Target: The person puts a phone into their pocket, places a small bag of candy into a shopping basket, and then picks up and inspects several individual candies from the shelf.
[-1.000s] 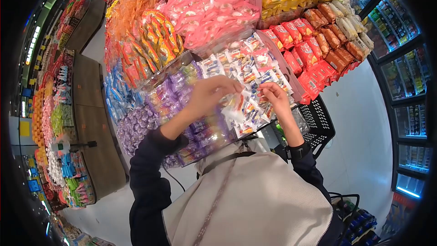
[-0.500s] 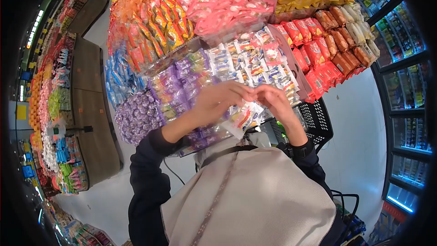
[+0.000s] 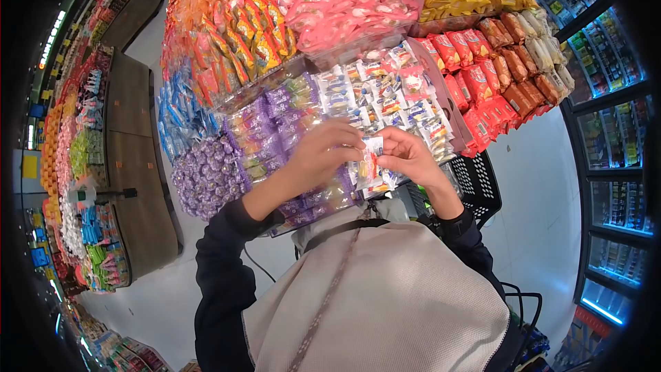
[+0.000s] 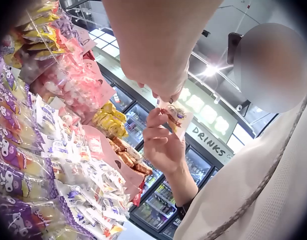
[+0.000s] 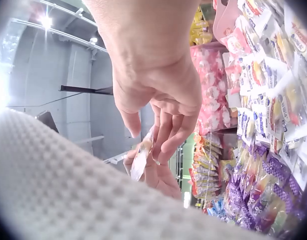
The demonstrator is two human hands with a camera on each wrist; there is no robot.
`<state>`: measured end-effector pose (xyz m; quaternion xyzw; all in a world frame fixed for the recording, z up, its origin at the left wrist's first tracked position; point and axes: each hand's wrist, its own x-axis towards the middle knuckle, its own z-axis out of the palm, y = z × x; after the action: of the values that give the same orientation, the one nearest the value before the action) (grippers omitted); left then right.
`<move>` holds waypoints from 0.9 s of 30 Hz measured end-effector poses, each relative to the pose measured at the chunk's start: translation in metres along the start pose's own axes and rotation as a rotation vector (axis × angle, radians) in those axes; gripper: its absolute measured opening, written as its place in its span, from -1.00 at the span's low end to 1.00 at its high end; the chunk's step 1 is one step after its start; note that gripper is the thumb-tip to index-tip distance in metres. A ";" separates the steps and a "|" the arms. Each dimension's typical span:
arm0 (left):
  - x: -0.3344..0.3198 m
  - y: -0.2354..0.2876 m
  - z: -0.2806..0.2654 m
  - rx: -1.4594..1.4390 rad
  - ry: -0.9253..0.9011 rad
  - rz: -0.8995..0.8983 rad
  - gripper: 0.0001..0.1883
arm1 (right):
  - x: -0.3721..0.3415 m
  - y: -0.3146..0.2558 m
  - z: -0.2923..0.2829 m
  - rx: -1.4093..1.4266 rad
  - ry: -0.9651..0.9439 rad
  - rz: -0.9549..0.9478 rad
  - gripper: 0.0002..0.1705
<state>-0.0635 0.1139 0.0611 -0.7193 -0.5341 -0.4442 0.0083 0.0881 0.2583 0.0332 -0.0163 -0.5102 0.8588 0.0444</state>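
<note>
Between the two hands, above the candy display, is a small white snack packet [image 3: 370,164] with a red, yellow and blue print. My left hand [image 3: 323,153] pinches it by its upper left edge. At its right side, the thumb and curled fingers of my right hand [image 3: 414,158] grip it. The left wrist view shows the packet [image 4: 177,119] upright between both sets of fingertips. Seen edge-on in the right wrist view, the packet [image 5: 141,157] lies close to my thumb. Below the hands spread rows of similar white packets [image 3: 389,100].
Purple jelly packs [image 3: 265,134] fill the display's left part. Behind stand pink bags [image 3: 330,7]; red packs [image 3: 471,72] are at the right. A black basket [image 3: 478,182] is beside the display at the right. Drink fridges [image 3: 613,138] line the far right.
The hands have lifted the packet from the white pile towards the body. It has turned from lying slanted to upright between the fingers. The head view has shifted slightly.
</note>
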 end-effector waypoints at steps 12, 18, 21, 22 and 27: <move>-0.006 0.004 0.002 -0.056 0.006 -0.143 -0.67 | 0.006 0.001 0.000 -0.259 0.103 -0.101 -0.69; -0.004 0.007 0.001 -0.111 0.053 -0.231 -0.71 | 0.012 -0.009 -0.011 -0.447 0.072 -0.054 -0.68; 0.000 0.007 -0.001 -0.094 0.096 -0.275 -0.74 | 0.017 -0.018 -0.012 -0.580 0.107 -0.115 -0.67; 0.002 0.008 -0.002 -0.074 0.107 -0.280 -0.75 | 0.022 -0.028 -0.006 -0.463 0.123 -0.097 -0.66; 0.004 0.007 0.001 -0.094 0.226 -0.345 -0.76 | 0.029 -0.036 -0.004 -0.533 0.075 -0.136 -0.66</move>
<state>-0.0572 0.1148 0.0666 -0.5624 -0.6238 -0.5412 -0.0418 0.0615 0.2819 0.0637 -0.0248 -0.7162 0.6879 0.1151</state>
